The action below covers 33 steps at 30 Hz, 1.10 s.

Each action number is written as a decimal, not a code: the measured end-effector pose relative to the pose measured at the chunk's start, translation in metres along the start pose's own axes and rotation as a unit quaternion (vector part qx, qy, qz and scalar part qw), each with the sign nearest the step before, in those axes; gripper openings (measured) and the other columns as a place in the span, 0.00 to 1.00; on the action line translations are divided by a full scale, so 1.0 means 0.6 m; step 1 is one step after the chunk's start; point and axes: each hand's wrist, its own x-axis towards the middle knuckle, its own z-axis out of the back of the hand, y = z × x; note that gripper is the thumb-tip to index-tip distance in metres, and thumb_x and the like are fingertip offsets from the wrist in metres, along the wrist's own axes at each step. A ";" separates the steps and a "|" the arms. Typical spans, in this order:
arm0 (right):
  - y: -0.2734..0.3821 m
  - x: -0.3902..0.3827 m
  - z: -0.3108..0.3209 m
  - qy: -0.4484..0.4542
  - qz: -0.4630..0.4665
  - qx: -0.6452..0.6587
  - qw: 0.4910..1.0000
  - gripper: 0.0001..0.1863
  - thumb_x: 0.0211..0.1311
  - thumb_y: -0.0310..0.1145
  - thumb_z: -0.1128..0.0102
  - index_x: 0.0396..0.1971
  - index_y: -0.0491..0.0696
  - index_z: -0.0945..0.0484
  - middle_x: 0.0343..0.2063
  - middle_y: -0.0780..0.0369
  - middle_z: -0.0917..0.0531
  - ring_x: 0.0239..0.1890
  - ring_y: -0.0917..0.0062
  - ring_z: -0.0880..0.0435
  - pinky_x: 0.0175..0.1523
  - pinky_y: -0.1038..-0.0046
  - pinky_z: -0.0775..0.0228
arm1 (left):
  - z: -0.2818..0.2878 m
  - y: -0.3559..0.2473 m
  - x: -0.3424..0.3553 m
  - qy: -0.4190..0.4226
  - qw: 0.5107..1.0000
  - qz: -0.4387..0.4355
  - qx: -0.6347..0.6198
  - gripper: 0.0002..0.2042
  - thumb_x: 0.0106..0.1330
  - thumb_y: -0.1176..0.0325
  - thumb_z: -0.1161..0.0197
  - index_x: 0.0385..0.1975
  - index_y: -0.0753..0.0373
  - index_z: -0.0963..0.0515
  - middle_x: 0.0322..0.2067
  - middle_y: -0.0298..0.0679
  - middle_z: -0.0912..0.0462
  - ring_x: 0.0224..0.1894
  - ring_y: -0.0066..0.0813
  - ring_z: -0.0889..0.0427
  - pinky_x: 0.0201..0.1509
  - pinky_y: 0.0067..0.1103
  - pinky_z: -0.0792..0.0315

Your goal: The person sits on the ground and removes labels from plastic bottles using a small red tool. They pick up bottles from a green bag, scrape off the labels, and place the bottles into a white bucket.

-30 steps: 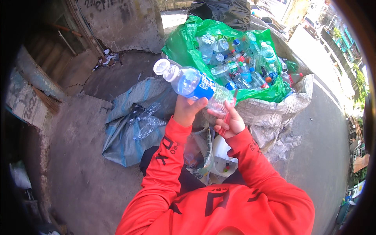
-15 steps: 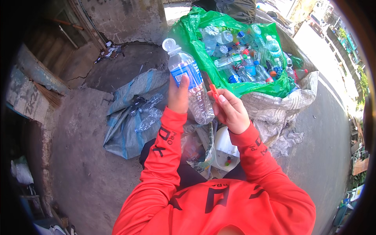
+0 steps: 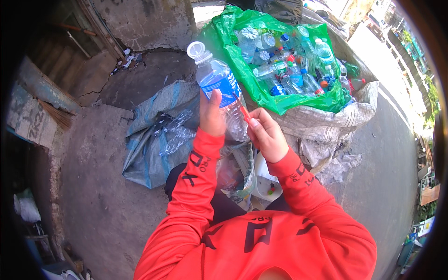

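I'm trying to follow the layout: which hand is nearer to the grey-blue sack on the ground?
Left. The left hand, holding a clear bottle, appears by the right edge of the grey-blue sack; the right hand, with a red tool, is farther right.

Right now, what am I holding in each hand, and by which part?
Your left hand grips a clear bottle around its middle, thumb against the blue label; your right hand pinches a thin tool by its red handle.
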 end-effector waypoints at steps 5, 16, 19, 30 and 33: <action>0.015 -0.029 0.028 -0.005 -0.047 0.031 0.998 0.07 0.64 0.30 0.55 0.34 0.42 0.32 0.20 0.70 0.31 0.22 0.90 0.37 0.27 0.85 0.44 | 0.007 -0.008 0.008 0.003 1.000 0.026 -0.008 0.30 0.61 0.44 0.50 0.52 0.64 0.40 0.40 0.42 0.26 0.40 0.36 0.23 0.41 0.28 0.26; 0.046 0.041 0.012 -0.147 0.167 -0.117 0.968 0.17 0.46 0.26 0.34 0.38 0.40 0.26 0.26 0.67 0.21 0.20 0.92 0.30 0.27 0.87 0.37 | -0.015 0.021 -0.016 0.069 0.988 0.118 -0.072 0.37 0.57 0.36 0.54 0.52 0.67 0.38 0.44 0.44 0.26 0.43 0.37 0.23 0.45 0.31 0.26; 0.024 0.045 0.019 -0.183 0.149 -0.113 0.965 0.13 0.47 0.29 0.34 0.32 0.40 0.24 0.22 0.63 0.20 0.22 0.88 0.26 0.28 0.83 0.33 | -0.017 0.031 -0.019 0.052 0.994 0.095 -0.033 0.34 0.59 0.38 0.55 0.51 0.67 0.37 0.43 0.44 0.26 0.43 0.35 0.23 0.46 0.29 0.27; 0.033 0.024 0.047 -0.121 0.168 -0.261 0.943 0.13 0.62 0.30 0.51 0.42 0.40 0.25 0.29 0.61 0.20 0.29 0.85 0.26 0.36 0.81 0.33 | -0.023 0.001 -0.009 0.015 0.985 0.134 -0.107 0.27 0.64 0.44 0.57 0.49 0.64 0.38 0.36 0.42 0.25 0.36 0.30 0.22 0.38 0.23 0.26; 0.044 -0.012 0.046 -0.074 0.217 -0.320 0.919 0.13 0.59 0.28 0.50 0.43 0.42 0.25 0.31 0.54 0.20 0.33 0.66 0.19 0.38 0.73 0.30 | -0.002 -0.016 -0.001 -0.007 0.987 0.133 -0.094 0.33 0.59 0.37 0.55 0.45 0.66 0.32 0.37 0.45 0.24 0.36 0.37 0.21 0.37 0.28 0.24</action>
